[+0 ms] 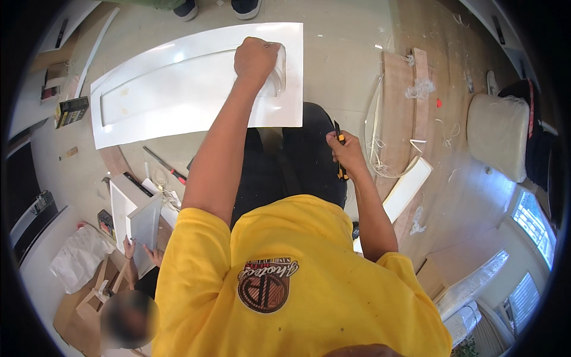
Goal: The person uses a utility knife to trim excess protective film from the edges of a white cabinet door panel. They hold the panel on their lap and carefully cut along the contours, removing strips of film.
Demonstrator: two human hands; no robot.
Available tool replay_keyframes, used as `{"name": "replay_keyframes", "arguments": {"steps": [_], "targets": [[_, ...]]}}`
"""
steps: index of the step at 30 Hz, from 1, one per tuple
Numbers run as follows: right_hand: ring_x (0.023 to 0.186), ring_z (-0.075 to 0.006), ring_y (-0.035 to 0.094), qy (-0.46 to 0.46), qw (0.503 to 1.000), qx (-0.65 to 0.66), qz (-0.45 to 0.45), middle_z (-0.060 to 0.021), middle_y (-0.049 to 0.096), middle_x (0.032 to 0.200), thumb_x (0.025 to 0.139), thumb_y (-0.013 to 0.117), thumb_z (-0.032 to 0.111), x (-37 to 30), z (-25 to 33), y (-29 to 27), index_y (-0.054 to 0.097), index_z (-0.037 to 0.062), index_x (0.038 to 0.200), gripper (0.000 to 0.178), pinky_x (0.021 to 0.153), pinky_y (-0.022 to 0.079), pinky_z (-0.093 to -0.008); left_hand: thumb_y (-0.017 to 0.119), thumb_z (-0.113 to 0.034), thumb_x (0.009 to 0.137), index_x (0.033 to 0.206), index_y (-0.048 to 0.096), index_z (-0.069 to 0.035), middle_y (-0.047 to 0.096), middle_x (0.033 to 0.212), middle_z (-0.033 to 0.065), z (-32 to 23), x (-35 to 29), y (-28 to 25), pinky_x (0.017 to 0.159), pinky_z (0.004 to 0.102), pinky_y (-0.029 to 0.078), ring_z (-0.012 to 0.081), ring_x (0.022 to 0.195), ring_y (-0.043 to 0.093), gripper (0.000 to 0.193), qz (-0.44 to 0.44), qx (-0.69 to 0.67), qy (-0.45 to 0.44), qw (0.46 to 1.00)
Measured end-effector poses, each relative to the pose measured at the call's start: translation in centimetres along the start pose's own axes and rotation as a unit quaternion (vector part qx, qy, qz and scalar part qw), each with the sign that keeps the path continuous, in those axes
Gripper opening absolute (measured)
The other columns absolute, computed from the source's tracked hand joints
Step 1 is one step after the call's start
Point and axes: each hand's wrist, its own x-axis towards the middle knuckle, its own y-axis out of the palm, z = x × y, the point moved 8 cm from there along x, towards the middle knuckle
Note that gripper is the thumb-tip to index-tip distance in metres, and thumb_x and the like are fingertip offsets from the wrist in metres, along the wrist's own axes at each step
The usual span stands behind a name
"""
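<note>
A white panel [160, 77] with a recessed middle, like a cabinet door, lies across my knees and reaches out to the left. My left hand [256, 59] is closed in a fist at the panel's right end. Something pale and shiny, perhaps thin film, shows beside the fingers, but I cannot make out what they hold. On the right, beside my thigh, my right hand [348, 154] grips a black and yellow utility knife [341, 173]. Its tip points up and away from me, apart from the panel.
Long wooden boards [397, 89] with film scraps and edging strips lie on the floor at right. A wrapped chair [496, 137] stands farther right. A red-handled tool [166, 166] lies at left. Behind it another person's hands [129, 247] touch a white box-like piece [143, 217]. Shoes [245, 8] show at the top.
</note>
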Motion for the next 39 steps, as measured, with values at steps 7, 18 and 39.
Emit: {"name": "replay_keyframes", "arguments": {"steps": [7, 18, 39], "targets": [[0.057, -0.0080, 0.052, 0.015, 0.999, 0.041, 0.002, 0.0023, 0.055, 0.069, 0.098, 0.072, 0.023, 0.0, -1.3, -1.9, 0.069, 0.0022, 0.103, 0.021, 0.053, 0.046, -0.0257, 0.078, -0.029, 0.083, 0.090, 0.081, -0.003, 0.078, 0.097, 0.0196, -0.6, 1.0, 0.9, 0.088, 0.0428, 0.059, 0.0357, 0.098, 0.074, 0.027, 0.019, -0.009, -0.021, 1.000], [0.058, -0.0074, 0.051, -0.039, 0.998, -0.047, 0.013, 0.0037, 0.054, 0.069, 0.099, 0.069, 0.021, 1.7, -0.8, -2.6, 0.070, 0.0033, 0.101, 0.018, 0.053, 0.044, -0.0250, 0.077, -0.018, 0.084, 0.102, 0.077, 0.001, 0.075, 0.089, 0.0087, 0.1, 1.5, 1.4, 0.070, 0.0334, 0.058, 0.0193, 0.074, 0.070, 0.026, 0.184, -0.047, -0.045, 0.981], [0.094, -0.0418, 0.071, -0.362, 0.782, -0.476, -0.177, -0.0220, 0.071, 0.101, 0.082, 0.076, 0.026, 8.4, 25.3, 10.6, 0.066, -0.0001, 0.101, 0.034, 0.084, 0.057, -0.0507, 0.065, -0.029, 0.100, 0.105, 0.076, -0.005, 0.073, 0.106, 0.0130, 0.9, -5.1, -3.5, 0.088, 0.0416, 0.053, 0.0318, 0.100, 0.068, 0.027, -0.027, -0.005, 0.222, 0.975]]}}
